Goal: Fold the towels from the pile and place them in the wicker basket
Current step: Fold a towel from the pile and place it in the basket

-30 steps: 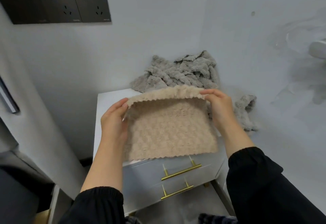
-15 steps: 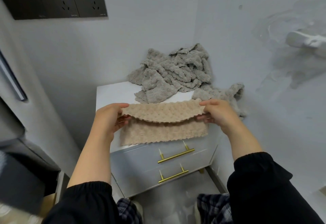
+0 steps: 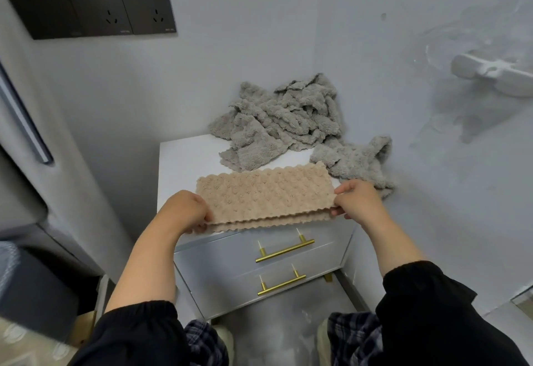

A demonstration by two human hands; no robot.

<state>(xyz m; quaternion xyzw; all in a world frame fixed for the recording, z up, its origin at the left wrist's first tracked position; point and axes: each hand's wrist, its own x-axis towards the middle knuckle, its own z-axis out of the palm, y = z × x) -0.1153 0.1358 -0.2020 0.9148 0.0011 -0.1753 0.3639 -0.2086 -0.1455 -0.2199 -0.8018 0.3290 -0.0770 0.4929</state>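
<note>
A beige towel [image 3: 265,195] lies folded in half on the front of the white cabinet top [image 3: 184,160], its two scalloped edges nearly aligned at the front. My left hand [image 3: 187,211] pinches its left end and my right hand [image 3: 356,199] pinches its right end. Behind it, a crumpled pile of grey towels [image 3: 282,123] sits in the back corner of the cabinet. One more grey towel [image 3: 354,160] lies at the right edge. No wicker basket is in view.
The white cabinet has two drawers with gold handles [image 3: 284,251]. Walls close in behind and to the right. A black socket panel [image 3: 95,9] is on the back wall, a white fixture [image 3: 493,74] on the right wall. A dark grey object [image 3: 26,279] stands at left.
The beige towel hung upright from both hands a second ago. Its top edge has come forward and down, and it now lies folded in half on the cabinet.
</note>
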